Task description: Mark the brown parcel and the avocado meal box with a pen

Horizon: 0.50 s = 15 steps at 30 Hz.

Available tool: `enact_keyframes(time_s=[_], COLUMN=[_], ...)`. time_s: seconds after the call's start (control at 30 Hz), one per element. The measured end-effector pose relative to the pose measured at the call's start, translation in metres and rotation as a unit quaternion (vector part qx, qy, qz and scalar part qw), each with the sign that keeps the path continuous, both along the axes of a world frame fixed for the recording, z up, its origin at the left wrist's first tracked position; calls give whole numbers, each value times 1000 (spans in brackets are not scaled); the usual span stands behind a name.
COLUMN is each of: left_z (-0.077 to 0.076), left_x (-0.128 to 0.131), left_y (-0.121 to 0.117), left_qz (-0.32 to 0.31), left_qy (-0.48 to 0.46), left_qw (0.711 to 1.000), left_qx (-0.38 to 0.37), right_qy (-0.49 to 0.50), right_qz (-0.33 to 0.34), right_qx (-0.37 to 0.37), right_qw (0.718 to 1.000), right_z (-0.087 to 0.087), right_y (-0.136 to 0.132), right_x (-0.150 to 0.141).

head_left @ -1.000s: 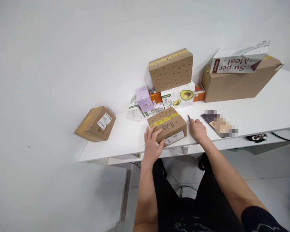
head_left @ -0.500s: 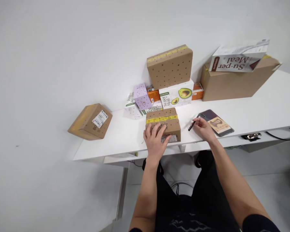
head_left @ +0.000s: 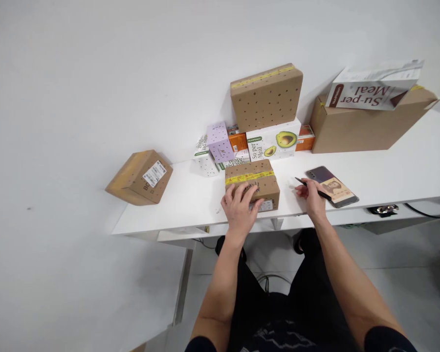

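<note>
My left hand [head_left: 239,208] lies over the near edge of a small cardboard box [head_left: 252,170] with yellow tape. Its fingers are spread on the top and its thumb presses against the front side, beside a white label. Dark handwriting shows on the box top, partly covered by the fingers. To the right, my right hand [head_left: 314,198] is closed around a slim black pen [head_left: 324,195], held above the table with its thin tip toward the upper left. A phone [head_left: 333,187] with a picture on its back lies just beyond that hand.
On the white table [head_left: 198,205] a taped carton [head_left: 141,178] stands at the left. Behind the small box are a purple box [head_left: 220,143], a white avocado box [head_left: 273,141] and a dotted carton [head_left: 267,100] on top. A large carton [head_left: 370,128] bears a white box [head_left: 372,90].
The pen has turned in my right hand, from pointing down-left to pointing up-left with its back end now outside the hand. My left hand stays on the box. The view has shifted slightly.
</note>
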<state>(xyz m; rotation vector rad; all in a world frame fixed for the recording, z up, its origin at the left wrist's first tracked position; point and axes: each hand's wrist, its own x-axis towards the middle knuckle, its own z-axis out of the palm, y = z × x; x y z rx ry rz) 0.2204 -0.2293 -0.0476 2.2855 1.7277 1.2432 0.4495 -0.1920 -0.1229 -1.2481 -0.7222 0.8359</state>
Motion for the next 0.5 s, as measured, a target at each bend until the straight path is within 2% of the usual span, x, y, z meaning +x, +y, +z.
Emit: enact_keyframes(time_s=[0.1, 0.2, 0.27, 0.33, 0.4, 0.5], left_z=[2, -10, -21, -25, -19, -3], left_x=[-21, -38, -43, -43, -42, -44], left_y=[6, 9, 7, 4, 0, -3], left_qz=[-28, -21, -39, -47, -25, -12], left_qy=[-61, -219, -292, -330, -370, -439], left_qw=[998, 972, 942, 922, 903, 857], left_qx=[-6, -82, -159, -198, -219, -270], right_qy=[-44, -130, -168, -164, -132, -96], right_qz=[82, 149, 153, 138, 123, 104], right_qx=[26, 54, 64, 64, 63, 87], right_qw=[995, 979, 972, 975, 981, 986], right_z=[-1, 1, 5, 11, 20, 32], right_y=[-4, -14, -19, -21, -20, -17], right_x=[-12, -34, -47, -53, -53, -44])
